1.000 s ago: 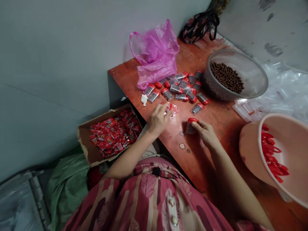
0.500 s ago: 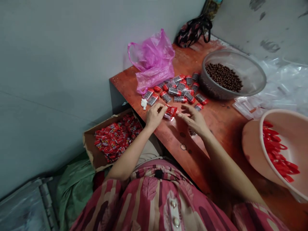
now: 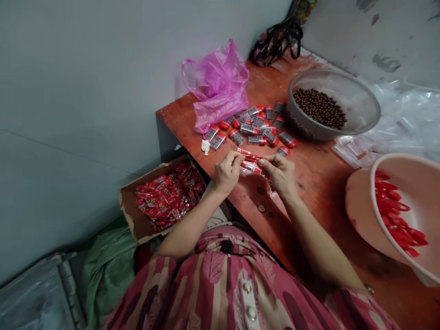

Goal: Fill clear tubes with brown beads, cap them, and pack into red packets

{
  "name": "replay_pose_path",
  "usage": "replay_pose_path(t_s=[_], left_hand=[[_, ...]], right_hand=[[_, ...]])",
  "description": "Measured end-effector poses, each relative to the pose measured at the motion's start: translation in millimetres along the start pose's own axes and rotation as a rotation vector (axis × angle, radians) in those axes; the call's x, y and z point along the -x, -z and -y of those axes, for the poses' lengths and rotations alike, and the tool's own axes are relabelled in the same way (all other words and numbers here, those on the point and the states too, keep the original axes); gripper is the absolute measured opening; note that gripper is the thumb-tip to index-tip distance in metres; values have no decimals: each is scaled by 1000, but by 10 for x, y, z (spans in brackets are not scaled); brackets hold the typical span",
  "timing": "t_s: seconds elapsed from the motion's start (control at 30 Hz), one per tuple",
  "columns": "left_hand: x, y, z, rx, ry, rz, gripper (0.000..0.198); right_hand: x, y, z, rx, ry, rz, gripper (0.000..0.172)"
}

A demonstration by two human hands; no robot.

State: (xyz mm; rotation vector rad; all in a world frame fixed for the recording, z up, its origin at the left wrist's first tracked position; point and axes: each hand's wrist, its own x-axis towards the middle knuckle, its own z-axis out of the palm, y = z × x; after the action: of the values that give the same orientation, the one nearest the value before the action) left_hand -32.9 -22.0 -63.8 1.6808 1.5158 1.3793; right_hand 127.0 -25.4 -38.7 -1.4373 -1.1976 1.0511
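A small red printed plastic packet (image 3: 251, 163) is stretched between both hands above the near edge of the table. My left hand (image 3: 228, 172) pinches its left end between thumb and fingers. At the other end, my right hand (image 3: 280, 175) grips the packet the same way. Whether anything is inside it cannot be made out. Just beyond the hands lie several small clear containers (image 3: 257, 140) with red caps, filled with dark balls. A scrap of white tissue (image 3: 205, 146) rests left of them.
A pink plastic bag (image 3: 220, 87) sits behind the containers. To the right stand a grey bowl (image 3: 364, 120) of brown balls and a peach basin (image 3: 360, 201) of red plastic pieces. Clear bags (image 3: 402, 119) lie behind. A cardboard box (image 3: 129, 215) of red packets is below left.
My right hand has moved left and closed on the packet's right end. The left hand has shifted slightly right, and the packet is now pulled out flat between them.
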Motion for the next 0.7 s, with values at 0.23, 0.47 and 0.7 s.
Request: replay_pose_path(t_s=[0.23,0.47,0.7], left_hand=[[-67,-17,40,402,207,269,32],[-41,-83,58,487,257,114,28],[7,-83,-29,753,467,-17,37]], right_hand=[[-51,99,14,-65,-11,88,22],[-34,144,98,-23,25,132,25],[-61,161,75,-98,4,63,25]])
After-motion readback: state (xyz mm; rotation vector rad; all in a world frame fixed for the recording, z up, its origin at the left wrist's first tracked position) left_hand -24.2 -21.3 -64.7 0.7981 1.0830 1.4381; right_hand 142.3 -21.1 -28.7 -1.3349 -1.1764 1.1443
